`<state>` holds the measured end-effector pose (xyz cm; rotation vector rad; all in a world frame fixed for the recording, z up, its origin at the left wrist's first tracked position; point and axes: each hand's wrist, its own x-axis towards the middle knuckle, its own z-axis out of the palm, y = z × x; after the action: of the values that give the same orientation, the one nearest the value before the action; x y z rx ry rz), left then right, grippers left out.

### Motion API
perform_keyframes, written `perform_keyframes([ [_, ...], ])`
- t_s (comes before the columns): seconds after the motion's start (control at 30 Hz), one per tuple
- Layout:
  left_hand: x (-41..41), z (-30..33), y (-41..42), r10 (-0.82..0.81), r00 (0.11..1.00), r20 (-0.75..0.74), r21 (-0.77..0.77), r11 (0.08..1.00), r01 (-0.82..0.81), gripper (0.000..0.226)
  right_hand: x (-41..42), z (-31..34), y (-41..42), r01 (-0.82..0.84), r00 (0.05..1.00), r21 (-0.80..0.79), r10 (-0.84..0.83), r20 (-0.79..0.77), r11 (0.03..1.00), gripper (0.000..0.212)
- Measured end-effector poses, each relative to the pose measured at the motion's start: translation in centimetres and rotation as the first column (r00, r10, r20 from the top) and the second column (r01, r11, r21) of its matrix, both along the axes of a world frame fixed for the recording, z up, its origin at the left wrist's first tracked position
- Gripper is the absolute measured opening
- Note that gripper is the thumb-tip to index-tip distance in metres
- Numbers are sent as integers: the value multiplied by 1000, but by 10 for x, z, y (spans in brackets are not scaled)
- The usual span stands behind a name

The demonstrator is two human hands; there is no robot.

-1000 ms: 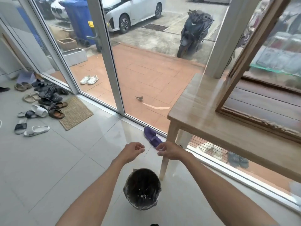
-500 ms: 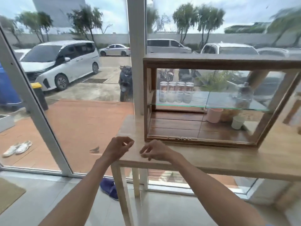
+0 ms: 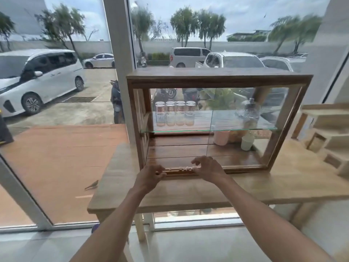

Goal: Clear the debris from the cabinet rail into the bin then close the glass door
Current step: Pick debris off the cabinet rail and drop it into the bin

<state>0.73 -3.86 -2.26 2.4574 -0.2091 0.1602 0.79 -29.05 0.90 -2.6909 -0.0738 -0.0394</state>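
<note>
Wooden table (image 3: 188,193) centre frame: left hand (image 3: 149,177), right hand (image 3: 208,168) curled, picking white debris (image 3: 182,168) from cabinet rail (image 3: 181,172); door not yet closed.

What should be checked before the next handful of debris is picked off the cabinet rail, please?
1. Debris left on the rail: pale debris lies between the hands. Not ok, rail not clear.
2. Left hand at the rail: ok, fingers curled at its left end.
3. Right hand at the rail: ok, fingers spread over its right part.
4. Either hand gripping debris: cannot tell.
5. Bin within reach: cannot tell, not in view.
6. Glass door shut across the left opening: not ok, left half open.
</note>
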Motion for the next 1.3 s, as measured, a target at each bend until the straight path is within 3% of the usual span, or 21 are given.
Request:
perform_keyframes([
  [0.2,21,-6,-16,-23,999,43,54,998,20,21,18,-9,4,-45,999,-130,43,-18,990,34],
  [0.5,40,-15,-19,-46,998,40,14,999,45,14,38,-18,11,-20,999,-129,14,-50,991,32],
  [0.9,42,-10,-26,-74,997,21,104,992,71,7,44,-17,15,-91,995,-184,95,10,979,18],
  [1.3,46,-7,-54,-115,992,55,60,992,112,8,44,-16,11,-124,992,-169,128,13,978,17],
])
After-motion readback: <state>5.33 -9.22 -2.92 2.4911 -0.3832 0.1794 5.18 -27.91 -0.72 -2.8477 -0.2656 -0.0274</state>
